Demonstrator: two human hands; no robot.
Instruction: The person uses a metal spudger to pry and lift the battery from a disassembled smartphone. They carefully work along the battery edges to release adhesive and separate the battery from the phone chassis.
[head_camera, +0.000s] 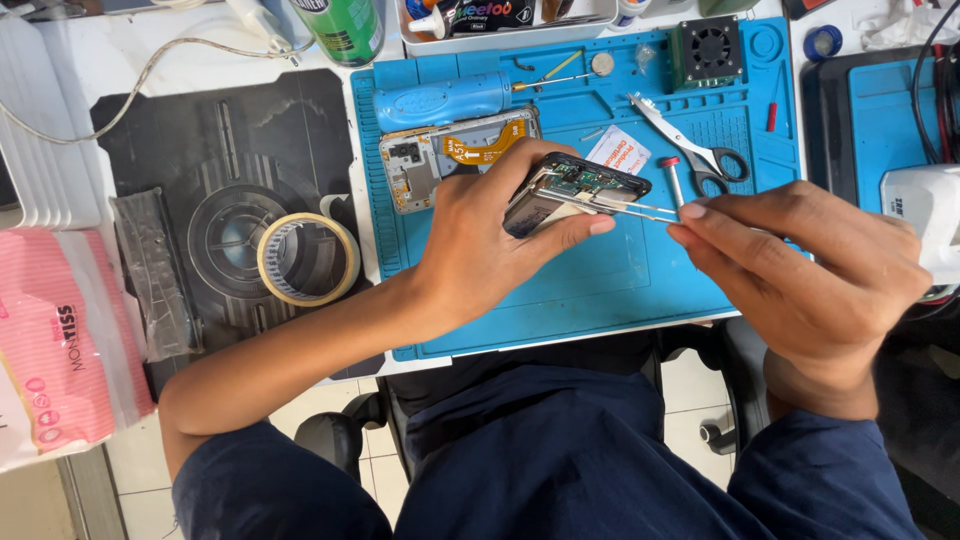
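left hand (490, 240) grips opened phone (572, 190); right hand (800, 265) pinches tweezers (630, 207) into it

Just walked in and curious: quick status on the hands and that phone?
Left hand grips opened phone, tilted above blue mat. Right hand pinches tweezers, tips at phone's edge. Scissors lie beyond, apart.

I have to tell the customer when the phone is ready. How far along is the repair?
Done: the phone is opened, and one frame lies stripped on the blue mat. In hand: the left hand holds the other half, board exposed, while the right hand works tweezers into it. Left: both halves are apart, so reassembly remains.
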